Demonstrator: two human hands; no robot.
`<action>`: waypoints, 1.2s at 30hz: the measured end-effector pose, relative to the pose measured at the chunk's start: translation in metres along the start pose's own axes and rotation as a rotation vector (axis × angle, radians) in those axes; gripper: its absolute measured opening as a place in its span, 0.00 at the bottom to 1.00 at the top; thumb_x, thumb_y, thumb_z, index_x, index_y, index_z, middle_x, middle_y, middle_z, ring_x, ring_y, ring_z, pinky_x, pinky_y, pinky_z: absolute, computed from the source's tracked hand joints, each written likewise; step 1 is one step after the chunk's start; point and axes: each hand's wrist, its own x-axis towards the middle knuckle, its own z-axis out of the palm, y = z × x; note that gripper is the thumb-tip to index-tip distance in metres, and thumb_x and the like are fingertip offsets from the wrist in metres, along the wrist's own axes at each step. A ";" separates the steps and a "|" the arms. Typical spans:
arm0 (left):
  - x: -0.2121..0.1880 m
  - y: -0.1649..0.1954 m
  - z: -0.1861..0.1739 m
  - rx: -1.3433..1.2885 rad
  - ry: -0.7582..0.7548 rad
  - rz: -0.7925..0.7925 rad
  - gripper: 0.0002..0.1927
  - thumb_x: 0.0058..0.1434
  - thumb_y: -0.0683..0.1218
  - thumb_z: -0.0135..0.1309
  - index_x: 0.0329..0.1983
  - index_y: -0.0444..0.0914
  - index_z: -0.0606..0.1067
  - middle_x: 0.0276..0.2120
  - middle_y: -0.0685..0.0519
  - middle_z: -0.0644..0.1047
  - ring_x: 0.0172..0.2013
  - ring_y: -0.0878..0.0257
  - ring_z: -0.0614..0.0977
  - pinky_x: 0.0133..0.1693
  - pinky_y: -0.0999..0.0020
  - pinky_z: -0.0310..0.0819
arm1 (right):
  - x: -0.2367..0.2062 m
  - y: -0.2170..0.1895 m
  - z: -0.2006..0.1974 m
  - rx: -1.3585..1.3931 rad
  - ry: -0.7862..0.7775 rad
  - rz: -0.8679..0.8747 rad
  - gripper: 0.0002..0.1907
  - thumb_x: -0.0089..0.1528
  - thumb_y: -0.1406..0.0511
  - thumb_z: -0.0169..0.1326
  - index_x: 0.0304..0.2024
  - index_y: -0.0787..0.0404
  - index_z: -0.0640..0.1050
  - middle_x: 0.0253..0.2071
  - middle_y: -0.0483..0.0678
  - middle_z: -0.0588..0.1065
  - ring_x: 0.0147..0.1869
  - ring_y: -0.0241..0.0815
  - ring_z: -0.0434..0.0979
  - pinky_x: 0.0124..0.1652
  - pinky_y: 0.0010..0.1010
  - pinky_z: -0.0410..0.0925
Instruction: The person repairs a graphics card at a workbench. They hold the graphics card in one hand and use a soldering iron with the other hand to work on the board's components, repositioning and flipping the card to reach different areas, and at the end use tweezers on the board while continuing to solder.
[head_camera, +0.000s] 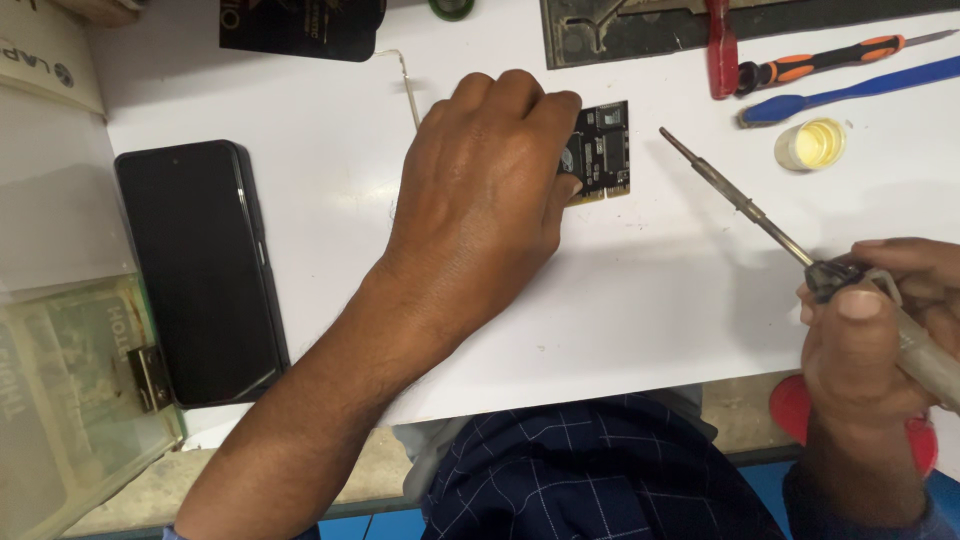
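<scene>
My left hand (485, 195) rests on the white table (650, 290), its fingers curled over the left side of a small black circuit board (607, 148) with gold edge contacts, holding it down. My right hand (880, 320) at the right edge grips the pale handle of a soldering iron (745, 205). The iron's long metal shaft points up and left, its tip hanging a little to the right of the board and not touching it.
A black phone (200, 270) lies face up at the left beside a clear plastic box (70, 400). At the back right sit a small yellow paste pot (811, 143), a blue spudger (860, 88), an orange-black screwdriver (820, 60), a red tool (720, 45) and a dark mat (640, 25).
</scene>
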 end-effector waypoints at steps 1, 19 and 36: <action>0.000 0.000 0.001 -0.004 -0.002 0.000 0.22 0.52 0.40 0.70 0.49 0.29 0.78 0.35 0.44 0.78 0.37 0.55 0.78 0.39 0.56 0.74 | 0.001 0.002 0.000 0.009 0.007 0.002 0.24 0.80 0.53 0.56 0.53 0.70 0.68 0.34 0.54 0.73 0.29 0.38 0.75 0.33 0.26 0.71; 0.001 -0.018 -0.049 0.091 0.252 -0.144 0.19 0.63 0.49 0.69 0.41 0.32 0.73 0.33 0.45 0.78 0.28 0.55 0.81 0.27 0.57 0.72 | -0.002 -0.009 0.000 0.017 -0.002 0.027 0.21 0.77 0.57 0.57 0.53 0.71 0.68 0.38 0.56 0.74 0.33 0.37 0.74 0.37 0.24 0.70; -0.014 -0.038 -0.015 0.133 0.198 -0.251 0.12 0.63 0.45 0.65 0.36 0.33 0.76 0.29 0.46 0.80 0.26 0.53 0.83 0.26 0.53 0.74 | -0.010 -0.014 -0.004 0.067 -0.108 -0.030 0.17 0.77 0.59 0.54 0.45 0.69 0.72 0.40 0.57 0.74 0.35 0.38 0.74 0.39 0.22 0.69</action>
